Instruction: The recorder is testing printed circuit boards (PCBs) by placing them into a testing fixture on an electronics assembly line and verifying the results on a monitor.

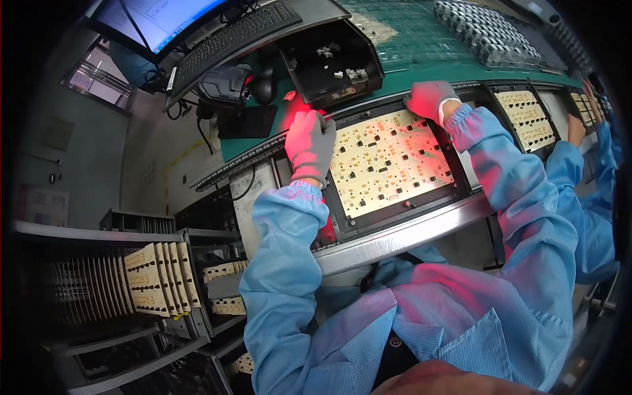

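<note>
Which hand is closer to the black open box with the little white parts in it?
The left hand. It rests on the left edge of the black board frame, just below the open box. The right hand grips the frame's top edge, farther to the box's right.

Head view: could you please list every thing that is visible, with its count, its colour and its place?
circuit panel: one, cream with dark parts, in a black frame on the conveyor before the person
second panel: one, cream, on the conveyor to the right
black bin: one, holds small pale parts, behind the conveyor
keyboard: one, black, upper left
monitor: one, lit blue-white, top left
scanner: one, black, under the keyboard
rack of panels: several cream panels standing upright, lower left
co-worker's sleeve: one, blue, far right
left hand: grey glove, on the frame's left edge
right hand: grey glove, on the frame's top edge
</note>
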